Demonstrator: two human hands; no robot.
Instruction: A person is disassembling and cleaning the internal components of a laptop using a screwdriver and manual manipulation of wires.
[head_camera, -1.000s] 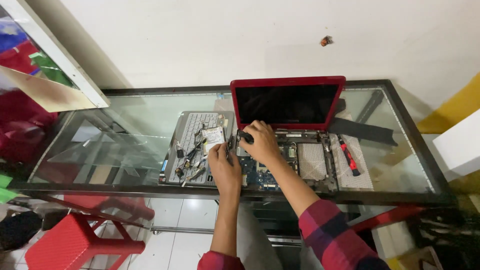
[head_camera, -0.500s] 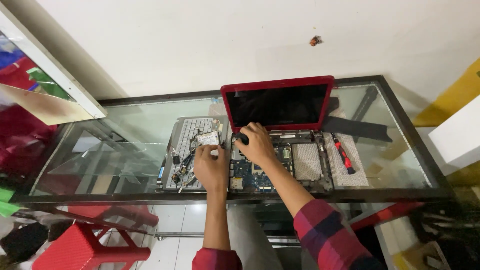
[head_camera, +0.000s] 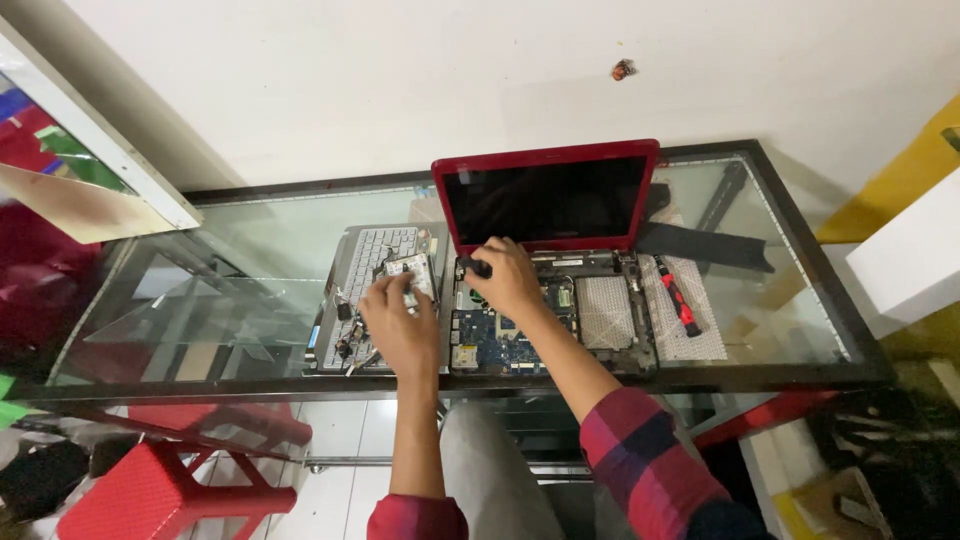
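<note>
Red-lidded laptop (head_camera: 545, 200) with its top cover removed sits on the glass-topped, black-framed table (head_camera: 250, 290), lid upright beyond the right hand (head_camera: 508, 280), probably to keep the bare chassis reachable. Exposed blue circuit board (head_camera: 490, 340) lies just under and nearer than that hand: flat, matte, studded with small parts. Right hand is curled, fingertips pinching a small black piece (head_camera: 475, 267) at the chassis's far left corner. Left hand (head_camera: 398, 325) rests palm-down, fingers loosely bent, on the detached grey keyboard panel (head_camera: 370, 265); cannot tell whether it grips anything. A silvery rectangular drive (head_camera: 412, 272) lies at its fingertips, loose screws and small parts just to its left. Red-handled screwdriver (head_camera: 678, 297) lies on a white perforated mat (head_camera: 690, 320), well right of the right hand.
</note>
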